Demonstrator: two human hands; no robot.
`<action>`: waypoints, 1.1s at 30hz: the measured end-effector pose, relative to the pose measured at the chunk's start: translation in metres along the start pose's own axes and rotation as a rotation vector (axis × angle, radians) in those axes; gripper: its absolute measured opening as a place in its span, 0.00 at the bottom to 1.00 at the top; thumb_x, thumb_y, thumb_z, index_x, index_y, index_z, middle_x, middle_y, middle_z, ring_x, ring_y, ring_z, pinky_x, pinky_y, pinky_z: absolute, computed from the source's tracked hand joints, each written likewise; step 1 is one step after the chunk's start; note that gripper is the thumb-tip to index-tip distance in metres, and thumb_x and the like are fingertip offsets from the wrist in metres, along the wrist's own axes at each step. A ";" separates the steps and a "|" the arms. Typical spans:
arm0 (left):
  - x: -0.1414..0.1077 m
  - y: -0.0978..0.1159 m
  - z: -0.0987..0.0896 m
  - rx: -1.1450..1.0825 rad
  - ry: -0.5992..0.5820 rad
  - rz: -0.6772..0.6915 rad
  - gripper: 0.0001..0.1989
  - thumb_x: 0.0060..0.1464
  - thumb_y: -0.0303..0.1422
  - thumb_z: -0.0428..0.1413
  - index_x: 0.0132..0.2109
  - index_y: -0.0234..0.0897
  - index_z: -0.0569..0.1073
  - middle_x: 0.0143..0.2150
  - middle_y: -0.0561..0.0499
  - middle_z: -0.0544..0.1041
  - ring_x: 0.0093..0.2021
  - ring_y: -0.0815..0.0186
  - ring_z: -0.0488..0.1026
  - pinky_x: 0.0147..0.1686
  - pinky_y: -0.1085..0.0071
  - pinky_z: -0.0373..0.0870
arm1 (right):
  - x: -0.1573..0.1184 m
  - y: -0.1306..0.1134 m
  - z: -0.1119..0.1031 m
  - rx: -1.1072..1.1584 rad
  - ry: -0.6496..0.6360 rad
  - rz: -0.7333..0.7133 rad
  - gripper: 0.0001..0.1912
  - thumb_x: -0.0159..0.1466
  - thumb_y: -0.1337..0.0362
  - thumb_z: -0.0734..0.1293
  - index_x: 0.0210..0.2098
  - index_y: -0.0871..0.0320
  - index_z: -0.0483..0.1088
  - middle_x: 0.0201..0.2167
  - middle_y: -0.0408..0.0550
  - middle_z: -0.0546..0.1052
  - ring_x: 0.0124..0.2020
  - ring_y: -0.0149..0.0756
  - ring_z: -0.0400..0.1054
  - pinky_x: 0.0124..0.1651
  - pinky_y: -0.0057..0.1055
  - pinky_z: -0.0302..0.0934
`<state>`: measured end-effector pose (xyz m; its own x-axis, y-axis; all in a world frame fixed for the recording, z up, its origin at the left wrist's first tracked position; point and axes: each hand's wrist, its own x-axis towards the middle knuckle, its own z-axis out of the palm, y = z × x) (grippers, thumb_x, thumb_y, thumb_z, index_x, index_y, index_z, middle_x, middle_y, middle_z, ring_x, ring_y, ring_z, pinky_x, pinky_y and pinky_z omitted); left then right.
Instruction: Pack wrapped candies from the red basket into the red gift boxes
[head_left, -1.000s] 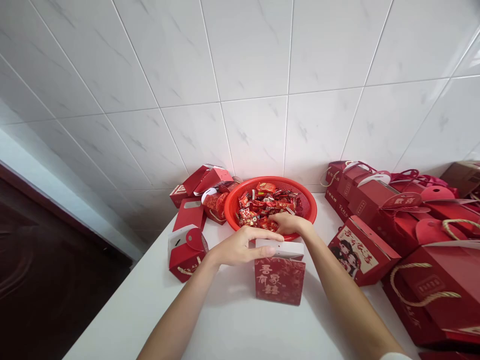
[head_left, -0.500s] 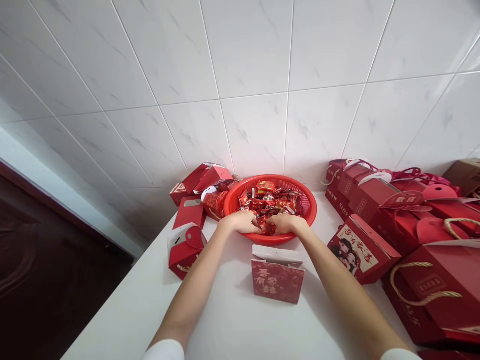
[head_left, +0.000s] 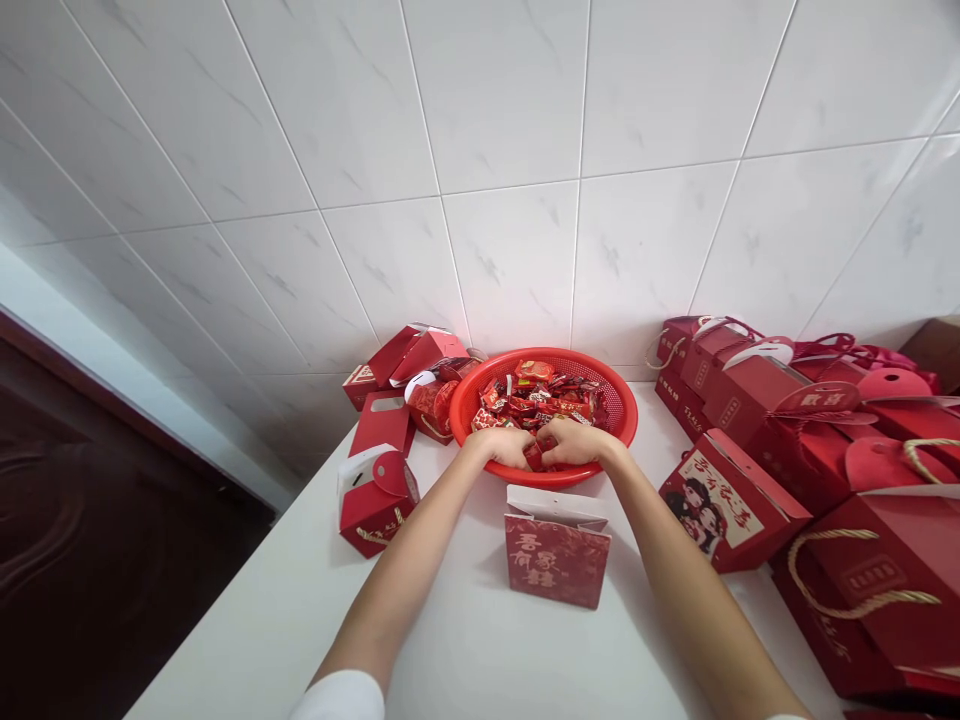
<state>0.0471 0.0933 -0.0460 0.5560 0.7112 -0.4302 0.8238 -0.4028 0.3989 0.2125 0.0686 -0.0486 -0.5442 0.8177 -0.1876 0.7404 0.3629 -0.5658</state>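
"While the small red packets [head_left: 536, 395] lie heaped in the red basket [head_left: 632, 420], where are the person's hands?"

"Both are inside its near edge, close together. The left hand [head_left: 511, 447] and the right hand [head_left: 568, 442] have their fingers bent down among the packets, with some red wrapping showing between them. The fingertips are hidden, so one cannot tell whether either hand grips anything."

"And what is nearest to them?"

"A red paper box [head_left: 559, 560], its pale top flaps raised, stands on the white table [head_left: 465, 640] just in front of the basket, between the forearms."

"Farther out?"

"Several red cartons [head_left: 379, 505] cluster at the left, and larger gift boxes [head_left: 877, 575] crowd the right side. A tiled wall [head_left: 510, 90] rises behind."
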 end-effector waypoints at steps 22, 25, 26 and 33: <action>-0.017 0.003 0.001 -1.219 0.347 0.233 0.24 0.51 0.37 0.66 0.53 0.32 0.73 0.44 0.43 0.80 0.36 0.63 0.79 0.26 0.73 0.76 | -0.013 0.020 -0.015 0.842 0.432 -0.019 0.20 0.50 0.52 0.74 0.35 0.59 0.73 0.29 0.44 0.75 0.29 0.30 0.67 0.31 0.27 0.60; -0.018 0.002 0.000 -1.228 0.347 0.243 0.22 0.52 0.37 0.65 0.52 0.32 0.74 0.41 0.44 0.81 0.34 0.64 0.80 0.27 0.74 0.76 | -0.013 0.018 -0.015 0.795 0.399 -0.075 0.22 0.52 0.49 0.73 0.37 0.60 0.75 0.34 0.47 0.78 0.36 0.33 0.70 0.38 0.29 0.62; -0.018 0.002 0.000 -1.222 0.345 0.243 0.22 0.52 0.37 0.65 0.52 0.32 0.74 0.40 0.45 0.81 0.33 0.64 0.79 0.28 0.74 0.76 | -0.013 0.017 -0.016 0.772 0.391 -0.090 0.23 0.53 0.48 0.73 0.38 0.60 0.75 0.36 0.48 0.78 0.37 0.34 0.70 0.40 0.29 0.62; -0.016 0.000 0.004 -1.052 0.259 0.280 0.27 0.53 0.47 0.63 0.53 0.33 0.73 0.27 0.57 0.73 0.23 0.70 0.75 0.22 0.76 0.69 | -0.015 0.013 -0.018 0.791 0.309 -0.144 0.25 0.53 0.45 0.72 0.34 0.63 0.74 0.33 0.45 0.77 0.35 0.32 0.67 0.40 0.29 0.60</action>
<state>0.0384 0.0797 -0.0425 0.5664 0.8197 -0.0853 0.1017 0.0333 0.9943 0.2374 0.0692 -0.0393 -0.3945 0.9144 0.0906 0.1176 0.1481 -0.9820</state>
